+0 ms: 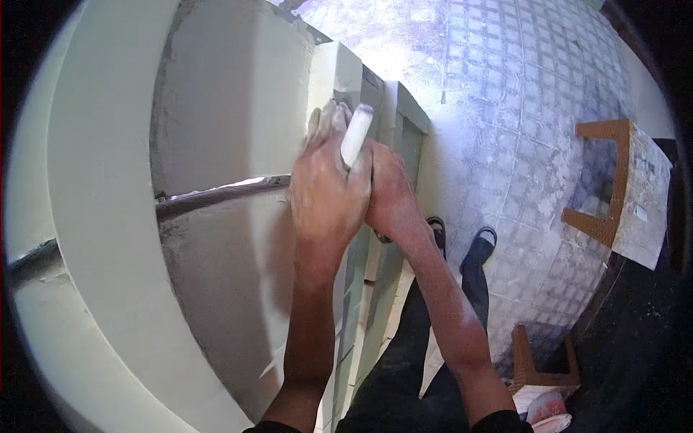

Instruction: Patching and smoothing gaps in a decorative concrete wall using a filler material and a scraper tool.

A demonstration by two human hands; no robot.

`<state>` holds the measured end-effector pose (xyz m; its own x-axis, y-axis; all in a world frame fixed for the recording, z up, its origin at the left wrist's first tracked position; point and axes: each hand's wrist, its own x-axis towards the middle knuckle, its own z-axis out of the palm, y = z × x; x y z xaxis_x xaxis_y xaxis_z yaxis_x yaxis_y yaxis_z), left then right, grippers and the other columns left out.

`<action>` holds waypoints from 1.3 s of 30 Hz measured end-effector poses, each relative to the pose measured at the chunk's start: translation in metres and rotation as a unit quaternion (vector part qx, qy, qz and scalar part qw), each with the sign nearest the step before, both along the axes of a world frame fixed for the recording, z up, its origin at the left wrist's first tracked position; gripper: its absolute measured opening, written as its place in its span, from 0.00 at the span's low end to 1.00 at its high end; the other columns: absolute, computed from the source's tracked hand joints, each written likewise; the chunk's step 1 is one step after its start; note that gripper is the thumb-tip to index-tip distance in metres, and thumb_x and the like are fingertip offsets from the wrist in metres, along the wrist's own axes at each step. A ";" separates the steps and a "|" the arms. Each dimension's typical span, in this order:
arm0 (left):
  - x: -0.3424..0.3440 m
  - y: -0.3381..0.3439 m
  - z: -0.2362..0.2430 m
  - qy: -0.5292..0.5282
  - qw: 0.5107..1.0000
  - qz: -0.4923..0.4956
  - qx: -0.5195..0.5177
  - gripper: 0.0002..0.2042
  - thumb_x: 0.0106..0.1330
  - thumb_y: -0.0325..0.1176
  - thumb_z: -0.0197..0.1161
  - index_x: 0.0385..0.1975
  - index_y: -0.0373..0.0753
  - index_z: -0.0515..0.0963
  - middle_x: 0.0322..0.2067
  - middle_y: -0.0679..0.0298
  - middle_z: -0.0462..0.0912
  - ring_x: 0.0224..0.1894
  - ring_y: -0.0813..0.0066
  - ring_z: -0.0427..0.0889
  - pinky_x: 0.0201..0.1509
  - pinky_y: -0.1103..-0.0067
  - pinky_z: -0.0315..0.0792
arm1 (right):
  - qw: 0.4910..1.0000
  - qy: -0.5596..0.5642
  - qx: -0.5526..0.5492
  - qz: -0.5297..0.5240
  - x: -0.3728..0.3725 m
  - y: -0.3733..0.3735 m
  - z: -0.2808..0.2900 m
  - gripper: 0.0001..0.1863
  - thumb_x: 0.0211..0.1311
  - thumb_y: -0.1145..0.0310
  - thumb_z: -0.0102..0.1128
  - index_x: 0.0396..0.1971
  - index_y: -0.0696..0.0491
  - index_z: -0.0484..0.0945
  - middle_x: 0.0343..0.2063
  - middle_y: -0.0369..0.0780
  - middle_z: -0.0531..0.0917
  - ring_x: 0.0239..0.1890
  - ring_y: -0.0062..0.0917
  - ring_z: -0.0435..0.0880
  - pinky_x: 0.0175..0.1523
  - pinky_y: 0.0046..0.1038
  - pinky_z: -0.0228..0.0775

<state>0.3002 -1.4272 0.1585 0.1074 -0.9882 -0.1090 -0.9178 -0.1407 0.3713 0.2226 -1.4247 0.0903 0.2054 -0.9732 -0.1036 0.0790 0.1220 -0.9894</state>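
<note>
My left hand (326, 184) is closed around a short white stick (356, 133) with a darker end, its dusty fingers reaching onto the top of a pale green painted upright (336, 65). My right hand (390, 187) is curled just beside and partly behind it, against my left hand; its fingertips and whatever they grip are hidden. Left of both hands are large pale painted panels (209, 101) crossed by a dark gap (224, 195).
A tiled floor (505, 86) lies to the right, with my dark-trousered legs and sandals. A brown plastic stool with a pale top (642, 202) stands at the right. Another brown stool (523, 353), with red and white items beside it, is at the lower right.
</note>
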 end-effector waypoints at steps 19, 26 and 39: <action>0.006 0.009 -0.001 0.002 1.000 -0.002 0.009 0.20 0.64 0.31 0.57 0.55 0.29 0.74 0.54 0.40 0.75 0.56 0.43 0.76 0.65 0.62 0.67 | 0.999 -0.002 -0.036 -0.038 0.013 0.007 -0.007 0.17 0.55 0.69 0.62 0.43 0.59 0.73 0.33 0.54 0.82 0.42 0.52 0.81 0.46 0.44 0.74; 0.001 0.003 0.003 0.033 0.999 0.003 -0.019 0.20 0.61 0.29 0.59 0.53 0.28 0.76 0.53 0.40 0.76 0.57 0.44 0.75 0.67 0.64 0.65 | 0.999 0.011 -0.011 -0.041 0.013 0.008 -0.005 0.15 0.55 0.70 0.62 0.41 0.59 0.74 0.33 0.54 0.82 0.42 0.52 0.81 0.45 0.44 0.73; 0.004 0.001 -0.009 -0.016 0.996 -0.045 -0.073 0.21 0.63 0.32 0.57 0.55 0.30 0.75 0.54 0.43 0.76 0.60 0.45 0.73 0.67 0.63 0.63 | 1.000 0.003 -0.017 -0.008 0.002 -0.003 -0.004 0.19 0.54 0.71 0.62 0.47 0.58 0.73 0.35 0.54 0.82 0.43 0.51 0.82 0.46 0.43 0.74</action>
